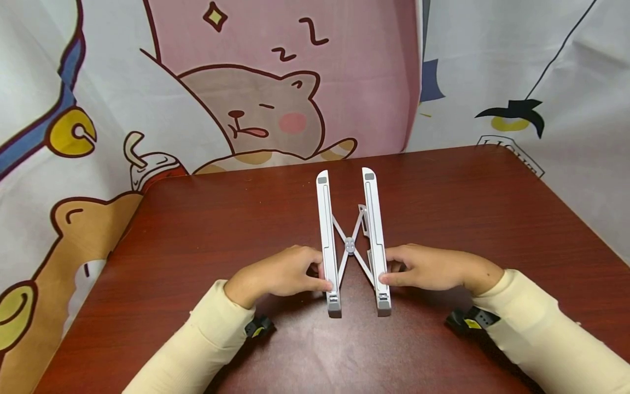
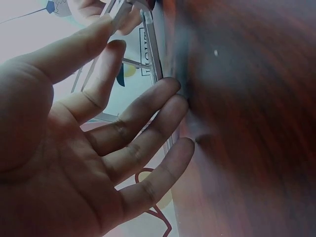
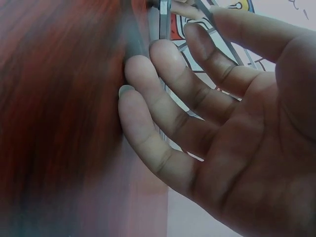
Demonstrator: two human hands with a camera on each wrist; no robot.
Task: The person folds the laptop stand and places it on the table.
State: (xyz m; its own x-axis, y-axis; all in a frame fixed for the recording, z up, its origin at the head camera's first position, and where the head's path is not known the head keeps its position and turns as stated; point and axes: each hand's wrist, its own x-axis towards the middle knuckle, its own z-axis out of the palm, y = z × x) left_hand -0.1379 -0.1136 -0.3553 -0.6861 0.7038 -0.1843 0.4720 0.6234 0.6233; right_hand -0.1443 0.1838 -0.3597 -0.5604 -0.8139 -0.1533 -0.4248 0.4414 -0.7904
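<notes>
A silver folding laptop stand (image 1: 350, 246) stands on the table, its two long rails a little apart and joined by crossed struts. My left hand (image 1: 290, 271) pinches the near part of the left rail between thumb and index finger. On the other side, my right hand (image 1: 428, 267) pinches the right rail at about the same height. The left wrist view shows the left hand's other fingers (image 2: 148, 133) loosely bent, their tips close to the tabletop. Likewise, the right hand's lower fingers (image 3: 143, 113) reach down to the table in the right wrist view.
The dark red-brown wooden table (image 1: 221, 219) extends around the stand on all sides. Behind it hangs a cloth (image 1: 374, 65) printed with cartoon animals. A small dark wrist device (image 1: 260, 326) sits under the left sleeve, and another (image 1: 472, 320) under the right.
</notes>
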